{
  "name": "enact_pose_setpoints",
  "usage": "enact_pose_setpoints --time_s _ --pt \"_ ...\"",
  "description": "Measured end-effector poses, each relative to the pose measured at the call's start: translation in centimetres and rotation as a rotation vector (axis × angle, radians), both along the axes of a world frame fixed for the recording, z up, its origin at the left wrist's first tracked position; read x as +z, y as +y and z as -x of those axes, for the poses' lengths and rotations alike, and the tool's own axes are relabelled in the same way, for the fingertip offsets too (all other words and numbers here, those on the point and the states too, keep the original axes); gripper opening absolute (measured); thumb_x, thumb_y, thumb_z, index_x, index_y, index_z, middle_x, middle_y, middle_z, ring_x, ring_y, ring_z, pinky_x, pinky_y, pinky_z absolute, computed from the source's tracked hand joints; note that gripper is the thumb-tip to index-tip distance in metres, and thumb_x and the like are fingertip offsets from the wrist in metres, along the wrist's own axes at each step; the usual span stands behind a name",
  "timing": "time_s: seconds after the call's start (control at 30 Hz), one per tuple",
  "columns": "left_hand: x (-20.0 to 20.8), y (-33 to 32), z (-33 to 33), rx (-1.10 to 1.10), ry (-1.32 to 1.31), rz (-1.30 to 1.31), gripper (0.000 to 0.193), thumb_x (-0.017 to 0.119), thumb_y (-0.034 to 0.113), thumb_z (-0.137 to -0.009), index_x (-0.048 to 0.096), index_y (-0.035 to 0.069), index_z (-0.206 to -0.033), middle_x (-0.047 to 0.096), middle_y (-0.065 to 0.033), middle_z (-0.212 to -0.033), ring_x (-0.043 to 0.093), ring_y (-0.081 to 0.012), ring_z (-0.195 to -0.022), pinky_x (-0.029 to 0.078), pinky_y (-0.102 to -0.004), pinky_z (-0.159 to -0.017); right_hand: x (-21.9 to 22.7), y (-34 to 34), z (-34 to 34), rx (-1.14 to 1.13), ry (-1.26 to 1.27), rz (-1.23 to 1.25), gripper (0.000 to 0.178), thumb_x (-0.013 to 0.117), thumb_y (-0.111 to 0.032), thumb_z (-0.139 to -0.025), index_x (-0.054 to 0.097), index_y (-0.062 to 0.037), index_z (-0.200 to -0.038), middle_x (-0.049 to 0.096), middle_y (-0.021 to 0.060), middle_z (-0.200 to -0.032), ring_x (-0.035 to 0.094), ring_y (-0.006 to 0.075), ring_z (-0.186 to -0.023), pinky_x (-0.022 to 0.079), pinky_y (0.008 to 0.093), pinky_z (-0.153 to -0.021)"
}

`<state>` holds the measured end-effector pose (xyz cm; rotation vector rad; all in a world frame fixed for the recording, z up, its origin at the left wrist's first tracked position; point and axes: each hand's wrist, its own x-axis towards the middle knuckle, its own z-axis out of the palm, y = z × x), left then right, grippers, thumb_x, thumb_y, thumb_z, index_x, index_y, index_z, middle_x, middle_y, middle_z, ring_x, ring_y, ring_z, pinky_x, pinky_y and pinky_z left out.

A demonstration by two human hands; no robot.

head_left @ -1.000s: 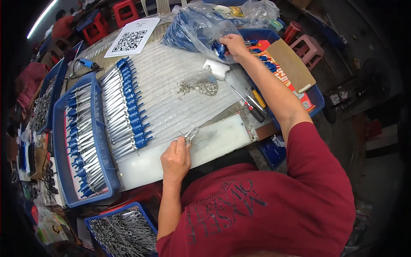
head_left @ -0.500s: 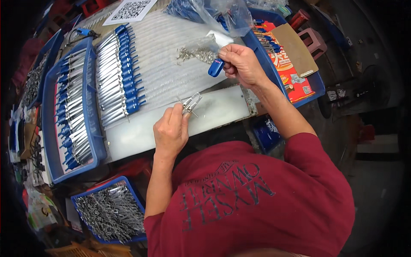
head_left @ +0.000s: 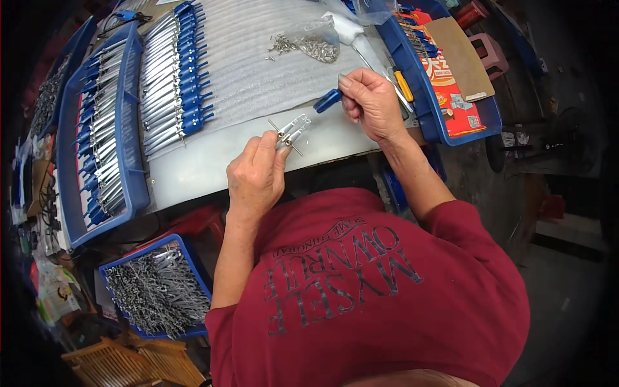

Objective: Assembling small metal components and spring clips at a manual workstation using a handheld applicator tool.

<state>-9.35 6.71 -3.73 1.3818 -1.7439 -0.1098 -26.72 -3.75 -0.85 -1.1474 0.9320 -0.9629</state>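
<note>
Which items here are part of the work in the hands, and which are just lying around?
In hand:
left hand holding metal bracket
right hand holding blue handle piece

Lying about:
bag of small metal parts
rows of blue-handled tools
blue tray of metal pieces

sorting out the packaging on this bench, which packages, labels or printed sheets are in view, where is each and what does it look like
Clear plastic bag: on the ribbed mat at the top centre, crumpled, holding small grey metal parts.
Red printed package: flat in the blue tray beyond the right hand, red and orange with small pictures.
Brown cardboard sheet: lying on that red package, plain, rectangular.
Small printed packet: lower left edge, green and white, crumpled.
</note>
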Motion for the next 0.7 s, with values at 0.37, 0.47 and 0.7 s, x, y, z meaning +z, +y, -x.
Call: enact_pose_setpoints --time_s 0.37,0.47,0.7 --pt "-0.3 0.3 0.7 -0.003 -0.063 -0.045 0.023 0.058 0.007 -0.069 0.049 0.002 -0.090 0.046 -0.0095 -0.064 0.048 -0.0243 -0.049 0.038 -0.0326 -0.042 -0.7 1.1 0.3 -0.028 -0.046 -0.120 0.020 0.055 -0.018 -0.079 0.046 -0.0068 -0.065 0.038 -0.0024 -0.049 0.029 0.0037 -0.038 0.023 0.0183 -0.035" --pt "-0.1 0.4 0.9 -0.007 -0.085 -0.063 0.024 0.058 0.007 -0.069 0.049 0.002 -0.091 0.046 -0.0094 -0.064 0.049 -0.0244 -0.049 0.039 -0.0325 -0.042 -0.7 1.5 0.3 -0.012 -0.065 -0.150 0.020 0.054 -0.018 -0.079 0.046 -0.0071 -0.065 0.037 -0.0025 -0.049 0.029 0.0037 -0.038 0.022 0.0183 -0.035" --pt "-0.4 0.6 0.9 -0.004 -0.091 -0.080 0.024 0.058 0.008 -0.070 0.049 0.002 -0.091 0.046 -0.0094 -0.064 0.049 -0.0247 -0.049 0.039 -0.0331 -0.042 -1.0 2.0 0.2 -0.022 -0.134 -0.224 0.022 0.053 -0.018 -0.080 0.044 -0.0080 -0.063 0.038 -0.0024 -0.049 0.030 0.0040 -0.038 0.024 0.0188 -0.034"
